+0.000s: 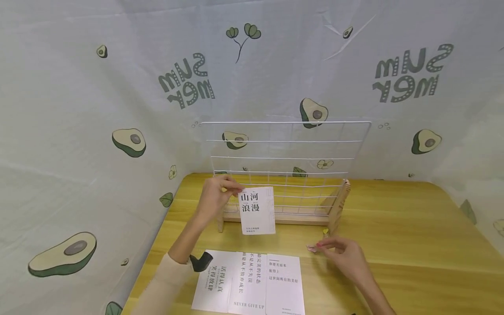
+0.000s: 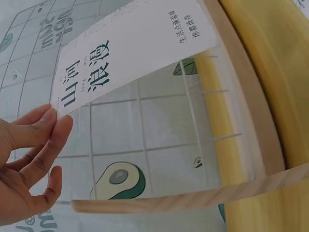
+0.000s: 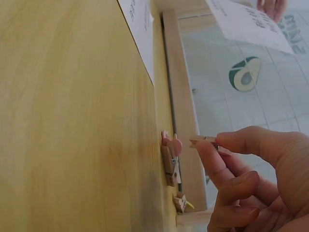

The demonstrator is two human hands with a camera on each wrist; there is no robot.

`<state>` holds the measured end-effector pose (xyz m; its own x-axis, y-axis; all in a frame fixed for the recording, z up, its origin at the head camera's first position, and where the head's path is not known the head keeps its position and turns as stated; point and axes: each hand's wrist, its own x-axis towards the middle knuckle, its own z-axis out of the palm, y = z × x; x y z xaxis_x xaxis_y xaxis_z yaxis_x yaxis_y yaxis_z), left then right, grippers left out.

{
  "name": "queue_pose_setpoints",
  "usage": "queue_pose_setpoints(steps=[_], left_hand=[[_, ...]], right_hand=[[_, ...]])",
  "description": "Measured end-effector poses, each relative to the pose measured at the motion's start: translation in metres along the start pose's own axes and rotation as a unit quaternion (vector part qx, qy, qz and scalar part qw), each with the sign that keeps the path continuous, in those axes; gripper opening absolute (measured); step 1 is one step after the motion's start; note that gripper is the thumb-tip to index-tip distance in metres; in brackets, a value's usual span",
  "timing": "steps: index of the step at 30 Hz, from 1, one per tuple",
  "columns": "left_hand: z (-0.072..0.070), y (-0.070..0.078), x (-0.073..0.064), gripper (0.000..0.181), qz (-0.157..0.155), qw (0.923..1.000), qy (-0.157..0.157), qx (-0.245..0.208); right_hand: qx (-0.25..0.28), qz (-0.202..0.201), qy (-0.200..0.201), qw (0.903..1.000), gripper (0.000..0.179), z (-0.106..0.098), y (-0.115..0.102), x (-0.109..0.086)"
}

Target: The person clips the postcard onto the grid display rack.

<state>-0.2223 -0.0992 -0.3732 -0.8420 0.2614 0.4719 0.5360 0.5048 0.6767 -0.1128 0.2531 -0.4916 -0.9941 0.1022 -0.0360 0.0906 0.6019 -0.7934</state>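
The left hand (image 1: 214, 194) pinches a printed card (image 1: 257, 211) by its upper left corner, as the head view shows it, thumb and index fingers (image 2: 57, 140) grasping just the edge. The card hangs upright in front of the lower part of a white wire rack with a wooden base (image 1: 301, 219), its large dark Chinese characters facing the person; whether it touches the wires cannot be told. The right hand (image 3: 256, 174), to the right of the card and just in front of the rack, grasps a small wooden clothespin (image 3: 204, 139) between thumb and index finger, the other fingers of that hand curled. The clothespin's free end points away from the hand, toward the left of the right wrist view. On the worktop (image 1: 397, 223), close along the wooden base, lie more small clips: a heart-trimmed clip (image 3: 170, 164) with pink on it, and a yellow-trimmed clip (image 3: 180, 202) near the rack's end. Nearer the person, three white cards lie side by side: a left card (image 1: 208, 284) and a middle card (image 1: 242, 284) with sideways characters, the latter also reading NEVER GIVE UP, and a right card (image 1: 284, 291) with upright lines. A pale curtain (image 1: 78, 105) printed with avocados hangs behind the worktop
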Motion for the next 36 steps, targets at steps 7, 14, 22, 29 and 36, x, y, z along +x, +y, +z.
queue_pose_setpoints(steps=[7, 14, 22, 29, 36], left_hand=[[-0.037, 0.008, 0.019, 0.011, 0.058, 0.9958, 0.065, 0.029], [-0.060, 0.025, 0.039, 0.010, 0.153, 0.9786, 0.116, 0.074], [-0.069, 0.040, 0.057, 0.005, 0.198, 0.9592, 0.151, 0.133], [-0.073, 0.041, 0.064, 0.005, 0.197, 0.9555, 0.160, 0.151], [-0.075, 0.042, 0.068, 0.005, 0.194, 0.9547, 0.165, 0.154]], right_hand=[[0.012, -0.010, 0.005, 0.9999, 0.020, 0.006, 0.001, 0.000], [0.016, -0.031, 0.002, 0.9994, 0.016, 0.009, 0.001, 0.001], [0.025, -0.037, -0.001, 0.9990, 0.019, 0.013, -0.005, 0.003], [0.019, -0.051, -0.001, 0.9985, 0.014, 0.017, -0.013, 0.006], [0.006, -0.075, -0.007, 0.9971, 0.013, 0.019, -0.022, 0.011]])
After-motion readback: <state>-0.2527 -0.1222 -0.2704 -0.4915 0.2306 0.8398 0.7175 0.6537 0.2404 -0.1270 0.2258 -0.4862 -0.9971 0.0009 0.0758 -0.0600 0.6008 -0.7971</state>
